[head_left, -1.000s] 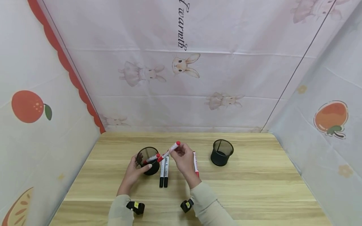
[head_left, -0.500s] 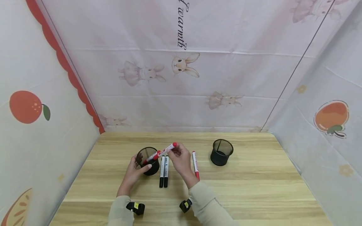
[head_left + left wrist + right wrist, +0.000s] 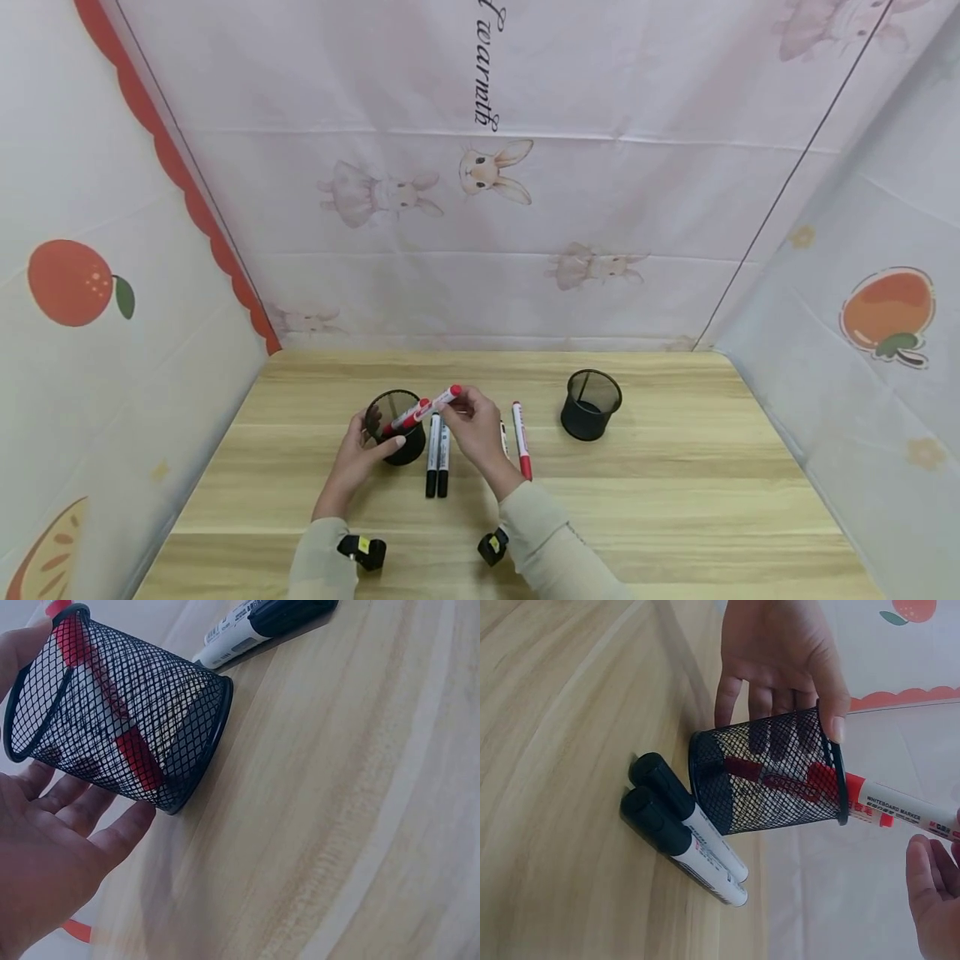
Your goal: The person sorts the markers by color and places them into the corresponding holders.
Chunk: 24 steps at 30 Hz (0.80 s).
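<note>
My left hand [image 3: 356, 468] grips a black mesh pen cup [image 3: 408, 451], thumb at its rim and fingers around the far side. A red-capped marker [image 3: 96, 691] leans inside the cup, showing through the mesh in the left wrist view. Between thumb and fingers, my right hand [image 3: 480, 432] pinches a second red whiteboard marker [image 3: 904, 806], tilted, with its red cap end in the cup's mouth. Two black-capped markers [image 3: 712, 866] lie side by side on the table, right beside the cup.
Right of my right hand lies another red marker [image 3: 521, 437], with a white-bodied marker [image 3: 504, 439] partly hidden behind the wrist. A second black mesh cup [image 3: 587, 417] stands upright farther right on the wooden table [image 3: 675, 500]. Printed cloth walls [image 3: 420, 292] close off the back and sides.
My right hand has moved left and slightly down, bringing the marker's lower end from beside the cup's rim into its mouth. The left hand and cup have stayed nearly still.
</note>
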{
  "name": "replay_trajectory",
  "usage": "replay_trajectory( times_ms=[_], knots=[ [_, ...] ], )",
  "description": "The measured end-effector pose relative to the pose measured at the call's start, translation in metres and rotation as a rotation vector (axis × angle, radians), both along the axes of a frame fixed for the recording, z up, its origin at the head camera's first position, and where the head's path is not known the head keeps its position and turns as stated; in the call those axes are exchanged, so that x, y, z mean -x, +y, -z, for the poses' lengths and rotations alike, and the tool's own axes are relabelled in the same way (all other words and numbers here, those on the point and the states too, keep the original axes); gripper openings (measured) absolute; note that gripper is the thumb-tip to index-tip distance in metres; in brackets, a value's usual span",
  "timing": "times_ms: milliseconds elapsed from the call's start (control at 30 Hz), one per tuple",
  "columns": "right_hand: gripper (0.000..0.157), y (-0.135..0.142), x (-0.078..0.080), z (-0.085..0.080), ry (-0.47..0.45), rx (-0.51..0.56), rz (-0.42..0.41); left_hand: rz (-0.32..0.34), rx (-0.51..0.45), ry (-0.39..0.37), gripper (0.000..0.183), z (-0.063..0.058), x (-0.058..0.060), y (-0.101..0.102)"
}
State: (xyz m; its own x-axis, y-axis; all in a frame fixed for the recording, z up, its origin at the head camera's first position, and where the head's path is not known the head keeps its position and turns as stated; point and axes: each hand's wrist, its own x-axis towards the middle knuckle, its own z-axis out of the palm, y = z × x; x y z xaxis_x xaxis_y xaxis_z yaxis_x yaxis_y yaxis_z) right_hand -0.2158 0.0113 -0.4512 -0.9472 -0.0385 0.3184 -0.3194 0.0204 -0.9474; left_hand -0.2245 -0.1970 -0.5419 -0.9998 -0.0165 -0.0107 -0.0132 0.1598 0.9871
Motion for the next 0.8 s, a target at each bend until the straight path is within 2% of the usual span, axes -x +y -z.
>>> replay_trajectory(
  times_ms=[233,333,467,600,800],
  knots=[
    [0.016,-0.006,0.012,0.023,0.015,-0.096,0.006,0.000,0.017,0.022,0.077,0.001,-0.003,-0.001],
    [0.017,-0.008,0.016,0.031,0.005,-0.151,-0.003,0.012,0.021,0.056,0.075,0.008,-0.001,-0.004],
    [0.016,-0.011,0.018,0.036,0.008,-0.205,-0.021,0.018,0.017,0.046,0.078,0.012,0.003,-0.006],
    [0.016,-0.013,0.019,0.039,0.029,-0.240,-0.029,0.003,0.015,-0.002,0.083,0.010,0.004,-0.005],
    [0.015,-0.015,0.020,0.040,0.045,-0.292,-0.019,-0.004,0.015,0.001,0.086,0.013,0.009,-0.006]
  ],
)
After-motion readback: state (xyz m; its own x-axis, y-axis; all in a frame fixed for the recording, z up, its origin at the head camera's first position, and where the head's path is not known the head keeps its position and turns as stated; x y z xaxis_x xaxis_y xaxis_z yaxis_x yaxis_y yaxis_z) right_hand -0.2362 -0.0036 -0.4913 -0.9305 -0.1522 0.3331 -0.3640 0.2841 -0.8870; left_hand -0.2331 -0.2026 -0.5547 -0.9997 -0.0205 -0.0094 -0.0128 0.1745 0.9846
